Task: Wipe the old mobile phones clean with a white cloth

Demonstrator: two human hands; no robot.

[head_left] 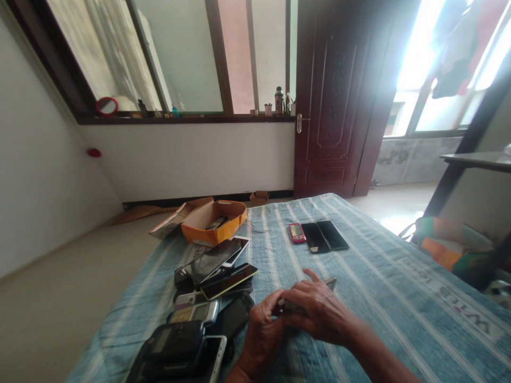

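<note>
Near the front of the bed, my left hand [262, 327] and my right hand [319, 307] close together around a thin greyish phone [332, 283]. Most of it is hidden by the fingers; one end sticks out beyond my right hand, whose index finger is raised. Left of my hands lies a pile of phones: a black one with a yellowish edge [229, 281], a silver keypad phone [202, 311] and a bulky black device [178, 343] among them. Farther off, a pink phone [297, 233] lies beside two dark flat phones [325, 236].
An open orange box [215, 229] with something dark inside stands behind the pile. Blue striped cloth [383, 298] covers the bed. A brown door [331, 96] and a window sill [191, 119] with bottles and a round mirror [107, 106] are beyond.
</note>
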